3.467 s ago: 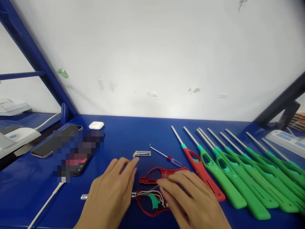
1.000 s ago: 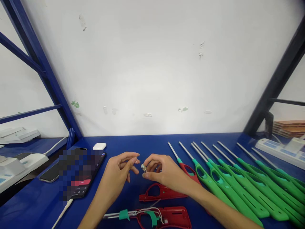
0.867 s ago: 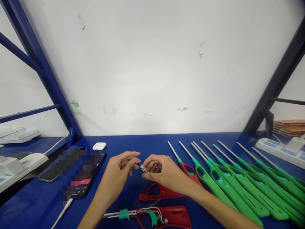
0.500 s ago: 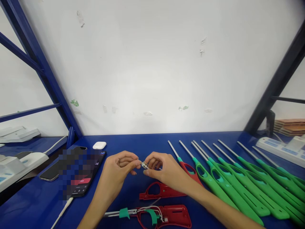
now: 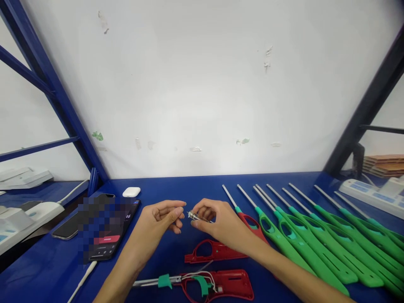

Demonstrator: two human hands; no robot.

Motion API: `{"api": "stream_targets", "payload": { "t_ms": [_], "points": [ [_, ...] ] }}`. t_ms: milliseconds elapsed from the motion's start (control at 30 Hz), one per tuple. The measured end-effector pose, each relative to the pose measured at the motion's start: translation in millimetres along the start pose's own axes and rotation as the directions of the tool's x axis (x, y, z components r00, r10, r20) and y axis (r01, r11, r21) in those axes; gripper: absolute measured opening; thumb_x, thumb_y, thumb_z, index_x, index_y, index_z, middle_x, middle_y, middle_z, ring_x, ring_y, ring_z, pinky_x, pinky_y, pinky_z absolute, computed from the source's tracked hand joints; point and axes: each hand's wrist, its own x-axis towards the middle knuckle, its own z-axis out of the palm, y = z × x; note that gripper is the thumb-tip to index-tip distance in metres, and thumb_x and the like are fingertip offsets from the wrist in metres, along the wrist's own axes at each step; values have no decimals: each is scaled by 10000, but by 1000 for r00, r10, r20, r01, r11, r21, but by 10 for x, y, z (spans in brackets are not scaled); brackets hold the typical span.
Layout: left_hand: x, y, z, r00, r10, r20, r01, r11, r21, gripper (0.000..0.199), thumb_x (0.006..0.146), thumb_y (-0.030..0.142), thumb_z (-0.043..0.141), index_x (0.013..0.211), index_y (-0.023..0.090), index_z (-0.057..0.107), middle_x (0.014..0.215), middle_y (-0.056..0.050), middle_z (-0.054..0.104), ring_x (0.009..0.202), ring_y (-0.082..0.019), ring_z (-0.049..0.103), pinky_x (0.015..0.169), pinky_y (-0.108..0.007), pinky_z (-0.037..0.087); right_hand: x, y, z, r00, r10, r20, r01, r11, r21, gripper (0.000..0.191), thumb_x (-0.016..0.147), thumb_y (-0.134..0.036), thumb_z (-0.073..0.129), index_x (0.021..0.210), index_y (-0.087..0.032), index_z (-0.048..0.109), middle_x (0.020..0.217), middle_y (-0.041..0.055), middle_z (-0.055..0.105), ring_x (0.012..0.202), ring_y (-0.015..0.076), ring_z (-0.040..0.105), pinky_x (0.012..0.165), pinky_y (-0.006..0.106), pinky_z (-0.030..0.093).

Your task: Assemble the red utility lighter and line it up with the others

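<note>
Nearest, at 6 o'clock, lies the open red lighter half (image 5: 217, 285) with its wires, green trigger and metal tube showing. Just past it, toward 12, lies the red cover (image 5: 214, 253), apart from it.

Above these, both hands are lifted off the bench (image 5: 176, 187). The right hand (image 5: 217, 221) pinches a small clear and metal part (image 5: 198, 217) between thumb and fingertips, the part's tip sticking out toward 9 o'clock. The left hand (image 5: 158, 223) is at 9 o'clock of that tip, close but not touching. Its thumb and forefinger are curled together as if nipping something tiny, but I cannot tell whether anything is between them.

By my judgement the step in hand is fitting or adjusting the small part before it goes into the open half. The next move calls for a fine meeting of the two fingertips at the part's tip.

From 2 to 3 o'clock runs a row of whole lighters, one red lighter (image 5: 249, 221) and then green lighters (image 5: 303, 248). At 9 to 10 o'clock lie a phone (image 5: 109, 240) on a cable and, farther, a white case (image 5: 131, 192).
</note>
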Motion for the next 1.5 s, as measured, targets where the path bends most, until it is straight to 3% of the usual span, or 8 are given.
{"api": "stream_targets", "payload": {
  "t_ms": [233,533,700,833,933,1200,1500],
  "points": [
    [-7,-23,12,999,-32,8,32,999,-13,466,773,638,824,796,188,706,670,-38,730,544,-169,672,492,-271,547,-8,-73,-23,1000,-6,-8,5,1000,-5,93,863,-216,792,954,-232,784,834,-17,757,765,142,661,738,285,513],
    [7,-3,25,999,-8,-41,10,999,45,371,784,543,775,898,190,796,729,-51,765,657,-208,717,648,-329,600,-12,-76,-24,1000,-26,-13,26,999,-25,117,884,-213,784,995,-242,808,876,-12,780,806,153,681,779,297,534],
    [-18,19,42,999,-5,-52,9,996,90,353,794,529,738,872,189,794,701,-27,730,572,-165,645,607,-302,543,-28,-66,-38,998,-52,-39,48,994,-94,188,874,-186,817,1037,-275,840,929,-6,781,848,164,680,797,310,517],
    [-34,24,61,1000,4,-31,-2,996,91,368,784,538,767,919,196,775,725,-22,709,630,-172,612,534,-265,491,-29,-56,-28,996,-76,-40,70,988,-134,190,889,-167,822,1032,-287,854,920,-9,773,834,158,678,785,304,503],
    [-33,25,69,1000,13,-2,-12,998,69,384,790,535,772,988,207,742,769,-21,711,693,-186,626,505,-244,466,-25,-49,-23,995,-93,-32,87,984,-155,211,904,-160,823,1061,-297,857,949,-10,789,852,157,689,794,302,499],
    [-31,27,80,1000,23,20,-24,999,36,343,802,532,761,844,221,624,703,31,607,636,-142,558,489,-213,415,-33,-118,-83,991,-134,-15,129,973,-189,228,946,-171,810,1120,-312,854,1016,-11,824,918,158,718,836,296,504],
    [-46,39,77,999,25,39,-26,999,32,375,820,548,725,832,242,506,665,77,544,563,-105,462,478,-199,365,-35,-49,-36,980,-195,26,196,953,-230,309,944,-144,809,1170,-352,839,1013,-27,832,928,159,733,839,284,522]
  ]
}}
